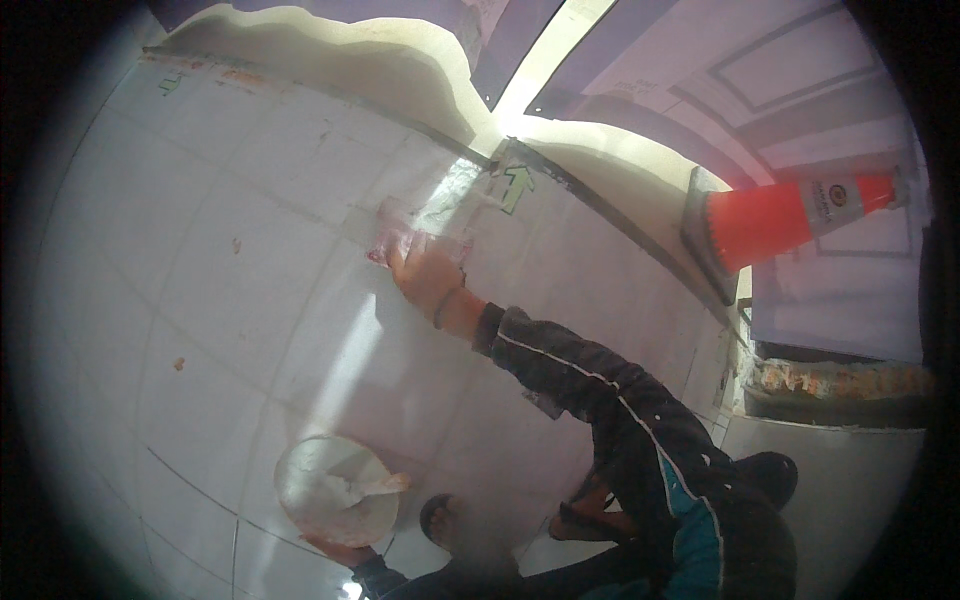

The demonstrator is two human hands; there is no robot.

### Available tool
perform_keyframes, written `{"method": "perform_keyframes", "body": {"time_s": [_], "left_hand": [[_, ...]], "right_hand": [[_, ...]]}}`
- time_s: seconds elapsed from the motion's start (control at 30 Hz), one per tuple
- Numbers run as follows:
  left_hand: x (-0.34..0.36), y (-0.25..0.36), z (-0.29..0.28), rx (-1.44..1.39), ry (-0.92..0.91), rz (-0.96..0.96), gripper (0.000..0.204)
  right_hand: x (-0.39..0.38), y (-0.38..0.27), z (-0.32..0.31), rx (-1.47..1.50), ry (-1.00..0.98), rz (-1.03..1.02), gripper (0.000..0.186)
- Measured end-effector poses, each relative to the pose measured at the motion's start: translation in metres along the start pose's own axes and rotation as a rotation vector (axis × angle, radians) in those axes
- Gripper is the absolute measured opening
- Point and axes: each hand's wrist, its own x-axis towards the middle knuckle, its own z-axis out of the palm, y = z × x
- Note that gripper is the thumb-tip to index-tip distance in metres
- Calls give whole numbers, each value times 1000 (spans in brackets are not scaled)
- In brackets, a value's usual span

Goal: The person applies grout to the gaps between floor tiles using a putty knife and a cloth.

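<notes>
My right hand (pixel 428 272), in a dark sleeve, grips a flat reddish spreader (pixel 398 235) on the white tiled floor (pixel 230 300), where a strip of light falls. A green arrow marking (pixel 517 190) is just beyond it. Low in the view, my left hand (pixel 340 548) holds a round pale container (pixel 325 485) from below, its fingers mostly hidden by it. White material and something handle-like lie in the container; I cannot make out exactly what.
An orange traffic cone (pixel 760 225) lies on its side at the right, beside a purple panelled surface (pixel 780 70). A wavy cream edge (pixel 330 55) borders the floor at the top. A rough, stained ledge (pixel 840 385) is at the right. My sandalled foot (pixel 440 520) is below.
</notes>
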Motion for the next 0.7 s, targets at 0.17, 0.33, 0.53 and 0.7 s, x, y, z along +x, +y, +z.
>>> {"method": "perform_keyframes", "body": {"time_s": [0.17,0.33,0.53,0.7], "left_hand": [[-3,1,2,88,117,95,70],[16,-10,-50,319,-14,83,69],[-1,8,-3,-126,49,12,68],[6,0,-25,229,27,149,68]], "right_hand": [[9,13,-46,204,-178,-21,47],[30,87,-46,214,-257,89,50],[37,117,-27,163,-338,172,52],[39,92,-26,196,-319,131,49]]}}
